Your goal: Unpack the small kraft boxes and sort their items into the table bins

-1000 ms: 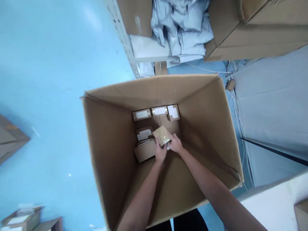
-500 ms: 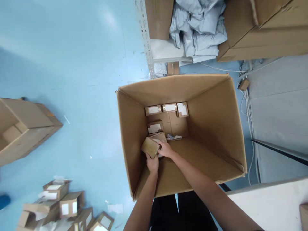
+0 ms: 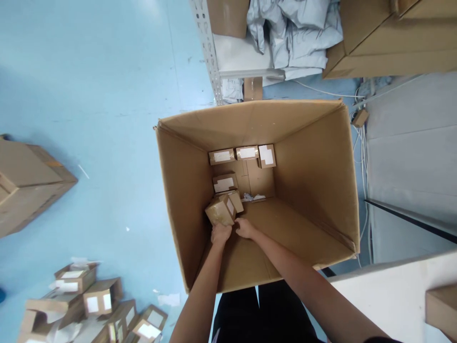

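Observation:
Both my arms reach down into a large open cardboard carton (image 3: 314,157) on the blue floor. My left hand (image 3: 220,233) and my right hand (image 3: 244,227) are closed side by side on the near edge of a small taped brown box (image 3: 220,210), held tilted by the carton's left wall. Right behind it lies another small box with a white label (image 3: 236,200). Further in sits a labelled box (image 3: 224,183), and three more labelled boxes (image 3: 247,153) line the carton's far wall. A scrap of white paper (image 3: 254,196) lies on the carton's bottom.
A heap of several small labelled boxes (image 3: 96,305) lies on the floor at lower left. A big brown carton (image 3: 24,181) stands at the left edge. Beyond are a metal shelf post (image 3: 207,47), grey mailer bags (image 3: 296,33), large cartons (image 3: 389,43), cables (image 3: 364,143) and a white surface (image 3: 400,295).
The small taped box has gone from the carton's middle to its left wall, both hands still on it. The view has swung, and the floor boxes at left came into sight.

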The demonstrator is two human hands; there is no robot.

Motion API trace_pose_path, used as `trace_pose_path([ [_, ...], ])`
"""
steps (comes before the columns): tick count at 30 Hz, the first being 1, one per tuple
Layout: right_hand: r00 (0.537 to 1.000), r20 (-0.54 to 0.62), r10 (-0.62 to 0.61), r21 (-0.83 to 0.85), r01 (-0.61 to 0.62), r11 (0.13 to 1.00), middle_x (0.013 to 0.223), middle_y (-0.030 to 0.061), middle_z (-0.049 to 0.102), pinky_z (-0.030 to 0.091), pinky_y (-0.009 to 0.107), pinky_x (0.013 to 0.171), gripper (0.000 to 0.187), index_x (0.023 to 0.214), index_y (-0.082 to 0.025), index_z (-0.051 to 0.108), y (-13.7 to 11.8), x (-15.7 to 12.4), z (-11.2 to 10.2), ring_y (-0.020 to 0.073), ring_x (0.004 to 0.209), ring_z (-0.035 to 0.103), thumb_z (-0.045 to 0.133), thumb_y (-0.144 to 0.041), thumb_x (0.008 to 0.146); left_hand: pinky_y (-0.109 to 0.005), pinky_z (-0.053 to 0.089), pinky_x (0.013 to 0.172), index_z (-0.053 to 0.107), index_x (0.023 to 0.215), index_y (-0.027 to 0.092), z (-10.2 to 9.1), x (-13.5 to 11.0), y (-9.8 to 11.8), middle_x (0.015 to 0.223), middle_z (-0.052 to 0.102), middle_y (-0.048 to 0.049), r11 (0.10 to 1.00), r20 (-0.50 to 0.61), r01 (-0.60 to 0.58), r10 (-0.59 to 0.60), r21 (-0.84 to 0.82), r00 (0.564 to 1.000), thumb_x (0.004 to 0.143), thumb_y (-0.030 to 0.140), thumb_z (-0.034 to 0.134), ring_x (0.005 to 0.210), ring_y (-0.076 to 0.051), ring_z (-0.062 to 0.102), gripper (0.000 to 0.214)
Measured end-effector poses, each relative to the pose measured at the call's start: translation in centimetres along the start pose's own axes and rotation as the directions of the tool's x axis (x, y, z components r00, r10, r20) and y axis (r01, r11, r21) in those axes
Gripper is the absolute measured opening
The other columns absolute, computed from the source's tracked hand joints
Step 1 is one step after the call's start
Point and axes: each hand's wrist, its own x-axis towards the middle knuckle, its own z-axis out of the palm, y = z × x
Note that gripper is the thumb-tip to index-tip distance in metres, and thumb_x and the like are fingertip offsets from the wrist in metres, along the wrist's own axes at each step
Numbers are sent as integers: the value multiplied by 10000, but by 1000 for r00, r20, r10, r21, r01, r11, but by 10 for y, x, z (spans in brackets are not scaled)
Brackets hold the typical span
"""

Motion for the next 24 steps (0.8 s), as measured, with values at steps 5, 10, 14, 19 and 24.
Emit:
trace_pose_path([
  [5, 950, -310, -34, -65, 15, 998, 1399, 154, 642, 473, 413, 1127, 602, 1439, -186, 598, -2, 17, -50, 287, 1330, 574, 610, -98, 844, -497, 542, 1053, 331, 1626, 115, -15, 9, 17, 1518, 531, -258, 947, -258, -318, 318, 43, 912, 891, 306, 586, 1367, -382, 566, 801],
  [10, 893, -450, -1, -77, -38, 996, 1592, 176, 474, 386, 441, 1214, 707, 1606, -171, 418, 11, 53, -118, 290, 1456, 449, 564, -163, 915, -461, 461, 1176, 340, 1633, 149, -31, 62, 81, 1627, 439, -204, 832, -258, -554, 542, 29, 800, 919, 294, 572, 1460, -342, 488, 764],
  [14, 892, -448, 55, -94, -109, 990, 1604, 166, 449, 372, 446, 1222, 734, 1638, -186, 364, 33, 88, -157, 293, 1459, 438, 559, -191, 930, -445, 412, 1222, 320, 1650, 146, -38, 124, 132, 1709, 336, -183, 826, -154, -549, 563, 126, 812, 935, 323, 577, 1520, -346, 418, 780],
  [19, 891, -451, 61, -90, -113, 990, 1602, 155, 445, 377, 450, 1221, 779, 1656, -204, 323, 73, 125, -159, 307, 1445, 448, 571, -189, 918, -467, 375, 1241, 259, 1675, 127, -41, 216, 165, 1745, 248, -194, 830, -12, -477, 502, 288, 865, 924, 335, 602, 1578, -362, 319, 851],
  [24, 890, -440, 119, -21, -143, 990, 1565, 159, 488, 423, 457, 1180, 740, 1615, -202, 408, 121, 157, -115, 314, 1409, 493, 593, -191, 899, -504, 366, 1236, 235, 1674, 90, -29, 306, 170, 1750, 203, -223, 773, 50, -484, 511, 411, 858, 925, 362, 638, 1595, -395, 259, 893],
])
